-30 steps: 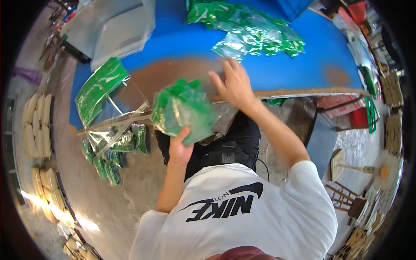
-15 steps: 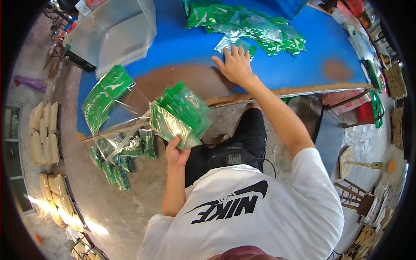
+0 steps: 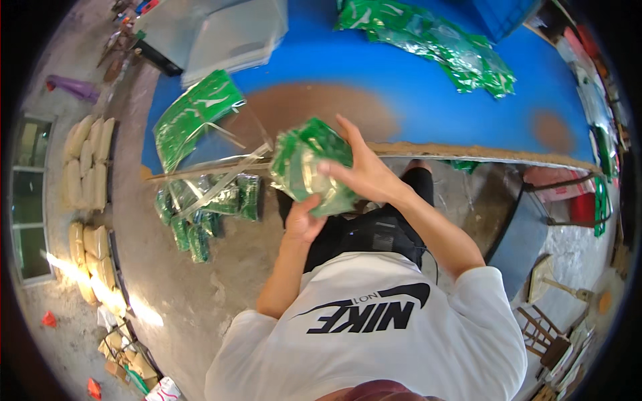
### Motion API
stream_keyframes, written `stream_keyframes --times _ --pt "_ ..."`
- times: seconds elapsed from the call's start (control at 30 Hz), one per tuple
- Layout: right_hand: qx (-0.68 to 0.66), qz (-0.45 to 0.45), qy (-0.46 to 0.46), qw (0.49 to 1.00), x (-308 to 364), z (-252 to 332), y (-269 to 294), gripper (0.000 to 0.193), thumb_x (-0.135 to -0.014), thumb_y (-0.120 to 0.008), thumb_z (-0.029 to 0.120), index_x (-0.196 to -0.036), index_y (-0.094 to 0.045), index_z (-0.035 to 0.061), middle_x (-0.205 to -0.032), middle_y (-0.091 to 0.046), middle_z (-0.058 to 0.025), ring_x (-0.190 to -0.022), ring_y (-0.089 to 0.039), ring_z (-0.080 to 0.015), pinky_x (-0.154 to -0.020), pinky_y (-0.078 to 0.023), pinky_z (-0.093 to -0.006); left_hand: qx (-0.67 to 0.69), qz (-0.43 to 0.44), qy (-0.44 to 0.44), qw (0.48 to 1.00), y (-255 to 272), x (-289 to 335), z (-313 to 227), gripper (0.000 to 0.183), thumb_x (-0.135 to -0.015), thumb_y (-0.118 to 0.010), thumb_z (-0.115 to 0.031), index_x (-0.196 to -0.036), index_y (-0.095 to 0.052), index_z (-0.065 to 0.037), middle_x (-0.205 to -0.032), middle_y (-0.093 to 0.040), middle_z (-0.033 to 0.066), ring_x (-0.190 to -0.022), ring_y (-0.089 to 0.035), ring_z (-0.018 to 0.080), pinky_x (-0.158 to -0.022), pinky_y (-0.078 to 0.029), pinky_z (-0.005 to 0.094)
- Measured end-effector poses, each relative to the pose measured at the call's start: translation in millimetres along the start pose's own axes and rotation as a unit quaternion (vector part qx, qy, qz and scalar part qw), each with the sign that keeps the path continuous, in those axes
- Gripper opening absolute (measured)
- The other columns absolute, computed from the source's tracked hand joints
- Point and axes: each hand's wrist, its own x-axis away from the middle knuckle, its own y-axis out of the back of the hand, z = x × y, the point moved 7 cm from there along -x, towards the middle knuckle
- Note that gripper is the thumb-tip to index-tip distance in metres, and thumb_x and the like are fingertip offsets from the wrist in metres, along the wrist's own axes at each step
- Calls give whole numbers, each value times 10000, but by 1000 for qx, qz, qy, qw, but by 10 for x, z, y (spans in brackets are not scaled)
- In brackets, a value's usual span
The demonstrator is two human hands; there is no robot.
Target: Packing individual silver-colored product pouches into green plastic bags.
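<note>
My left hand is closed round the lower edge of a stack of shiny green-and-clear plastic packets, held in front of the table's near edge. At the stack's right side is my right hand. Its thumb lies over the top packets, and its other fingers reach up along the far edge, partly blurred. To the left, a large clear plastic bag hangs over the table edge, with a fan of green packets by its upper part. A loose pile of similar packets lies farther back on the table.
The blue table has worn brown patches. A translucent bin with clear sheets stands back left, a blue crate back right. Below the left edge are bundled green packets. A stool and a fan stand right.
My right hand has come back from the pile on the table to the stack in my left hand. The loose packet that lay under it at the pile's near edge is gone from there.
</note>
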Motion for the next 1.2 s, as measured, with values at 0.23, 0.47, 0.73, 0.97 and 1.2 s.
stream_keyframes --times 0.23,0.47,0.73,0.97,1.2 --pt "-97 30 118 988 -284 378 608 1367 -665 -943 176 -1594 58 110 -1551 -291 -274 -1415 -377 -393 -1169 -329 -487 -296 121 -227 920 -1125 -363 -833 681 -727 -851 -60 -1340 -554 -47 -1277 -623 58 -1182 -581 185 -1028 -456 360" --pt "113 -40 164 979 -706 -235 698 1152 -613 -937 277 -1515 -263 36 -1441 -472 -227 -1323 -490 -384 -1101 -405 -428 -592 249 -231 731 -1578 -1083 -940 1058 -653 -941 -119 -1487 -297 -22 -1392 -500 96 -1289 -489 215 -1108 -385 372" --pt "58 -48 59 995 -720 -211 662 1011 -683 -895 311 -1454 -303 32 -1335 -534 -241 -1272 -519 -410 -1049 -439 -460 -516 236 -254 783 -1649 -1163 -886 1108 -672 -931 -108 -1536 -237 -77 -1405 -472 74 -1306 -473 217 -1104 -397 381" --pt "-8 -122 104 987 -744 -162 719 918 -708 -891 329 -1416 -394 21 -1261 -613 -177 -1188 -592 -333 -1003 -477 -413 -444 149 -273 840 -1588 -1146 -858 1076 -730 -867 -38 -1562 -185 -61 -1455 -445 113 -1379 -408 243 -1154 -351 427" --pt "-299 -138 11 944 -608 -178 547 891 -802 -824 452 -1430 -391 -8 -1381 -524 -164 -1266 -519 -255 -1052 -437 -383 -158 157 -200 954 -1507 -986 -515 848 -756 -770 -9 -1486 -344 -69 -1430 -477 62 -1311 -466 238 -1125 -361 368"
